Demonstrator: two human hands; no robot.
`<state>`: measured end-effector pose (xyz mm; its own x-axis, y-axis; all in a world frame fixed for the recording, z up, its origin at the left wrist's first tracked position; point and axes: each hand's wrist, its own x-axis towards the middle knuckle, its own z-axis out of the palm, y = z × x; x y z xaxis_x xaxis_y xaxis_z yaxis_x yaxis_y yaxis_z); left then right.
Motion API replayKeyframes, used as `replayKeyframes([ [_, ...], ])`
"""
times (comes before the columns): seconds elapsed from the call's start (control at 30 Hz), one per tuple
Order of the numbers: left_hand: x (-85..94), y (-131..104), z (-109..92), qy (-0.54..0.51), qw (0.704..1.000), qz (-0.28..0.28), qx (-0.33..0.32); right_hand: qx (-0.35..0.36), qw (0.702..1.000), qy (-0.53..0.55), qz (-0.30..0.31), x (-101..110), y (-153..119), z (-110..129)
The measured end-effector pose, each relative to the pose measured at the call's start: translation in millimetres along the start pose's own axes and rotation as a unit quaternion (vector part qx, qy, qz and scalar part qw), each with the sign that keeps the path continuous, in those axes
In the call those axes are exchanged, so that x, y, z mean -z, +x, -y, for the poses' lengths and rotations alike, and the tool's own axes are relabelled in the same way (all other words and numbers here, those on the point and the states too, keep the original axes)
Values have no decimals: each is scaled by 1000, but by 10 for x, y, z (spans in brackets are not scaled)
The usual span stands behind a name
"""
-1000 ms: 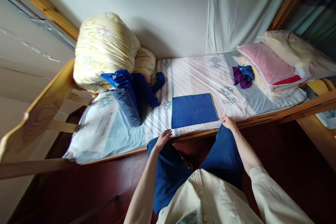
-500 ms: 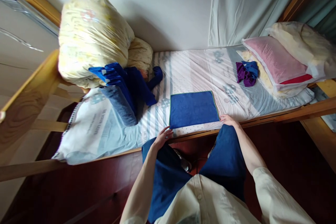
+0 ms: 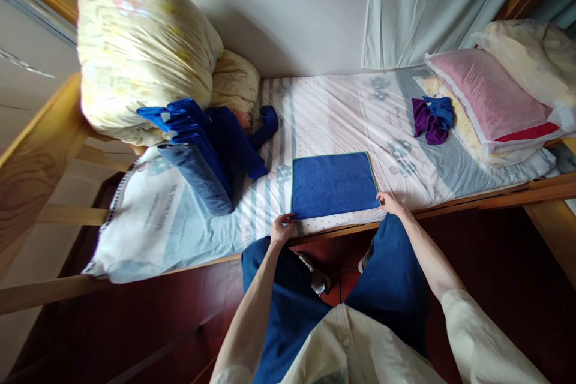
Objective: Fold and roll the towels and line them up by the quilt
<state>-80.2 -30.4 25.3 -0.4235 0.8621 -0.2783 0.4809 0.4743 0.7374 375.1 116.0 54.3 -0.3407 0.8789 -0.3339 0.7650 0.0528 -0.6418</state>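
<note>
A blue towel (image 3: 333, 185) with a green edge lies flat and spread on the bed, close to its front edge. My left hand (image 3: 282, 228) pinches the towel's near left corner between thumb and fingers. At the near right corner, my right hand (image 3: 390, 203) has its fingers closed on the edge in the same way. The towel's surface is smooth, and its far side rests on the patterned sheet (image 3: 333, 111).
On the left lie a rolled grey-blue towel (image 3: 198, 179), folded dark blue cloths (image 3: 234, 138) and a big yellow bundle (image 3: 144, 48). To the right are crumpled purple and blue cloths (image 3: 432, 120) and a pink pillow (image 3: 495, 93). A wooden rail (image 3: 495, 195) edges the bed.
My left hand's fingers, spread before, have closed on the towel's near left corner. My right hand has tightened its pinch on the near right corner. The view has shifted slightly.
</note>
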Motion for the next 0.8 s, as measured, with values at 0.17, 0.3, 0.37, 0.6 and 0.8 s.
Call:
replayKeyframes([
  [0.17, -28, 57, -3, 76, 992, -18, -98, 88, 989, -117, -36, -7, 9, 64],
  [0.3, 2, 119, -3, 135, 972, -18, -189, 209, 959, -188, -37, -79, 17, 114],
  [0.37, 17, 149, -35, 163, 961, 4, -225, 220, 960, -175, -17, -137, 40, 131],
  [0.6, 69, 224, -181, 230, 965, 18, -129, 76, 992, -92, -50, -156, 105, 119],
  [0.8, 175, 229, -187, 182, 982, 38, -40, -16, 998, -11, -57, -75, 40, 114],
])
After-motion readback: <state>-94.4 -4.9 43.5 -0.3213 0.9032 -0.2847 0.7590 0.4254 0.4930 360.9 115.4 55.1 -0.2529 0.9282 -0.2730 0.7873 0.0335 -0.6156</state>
